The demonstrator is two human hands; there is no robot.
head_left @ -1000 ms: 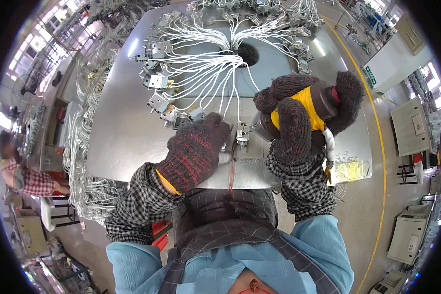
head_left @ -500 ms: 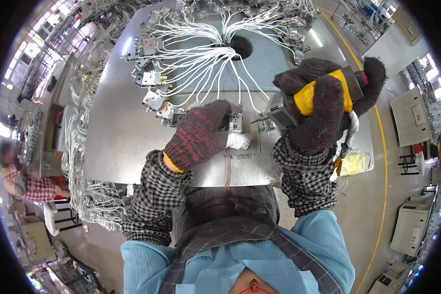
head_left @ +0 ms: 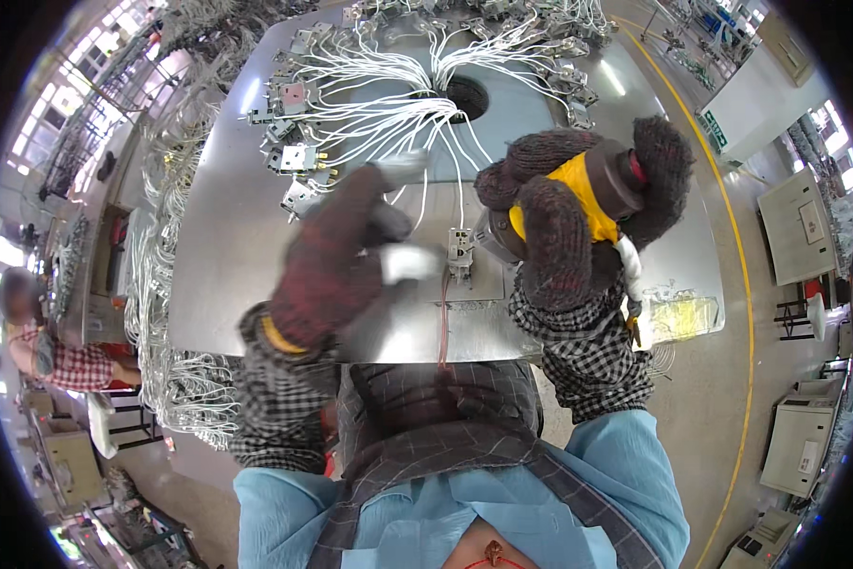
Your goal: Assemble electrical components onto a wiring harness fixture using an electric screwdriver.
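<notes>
In my right hand (head_left: 578,213), which wears a dark knitted glove, is a yellow-and-black power screwdriver (head_left: 592,194). Its front end points left, close to a small metal switch-like part (head_left: 459,248) on a raised plate. A white wire runs to that part from above; thin reddish wires (head_left: 443,322) run from it toward the table's near edge. My left hand (head_left: 336,251), in a dark red-and-black glove with white-covered fingertips, is blurred by motion left of the part. Its thumb and fingers are spread, and nothing shows between them.
White wires (head_left: 388,123) fan out from a round hole (head_left: 467,98) in the metal table (head_left: 227,237) to several metal parts (head_left: 298,156) around it. A yellow taped patch (head_left: 687,318) marks the right corner. Bundled wires (head_left: 151,284) hang at left; a person (head_left: 66,351) is beyond.
My left hand has moved left, away from the metal part, and its fingers have spread. The screwdriver in my right hand has shifted left and slightly down, closer to the part.
</notes>
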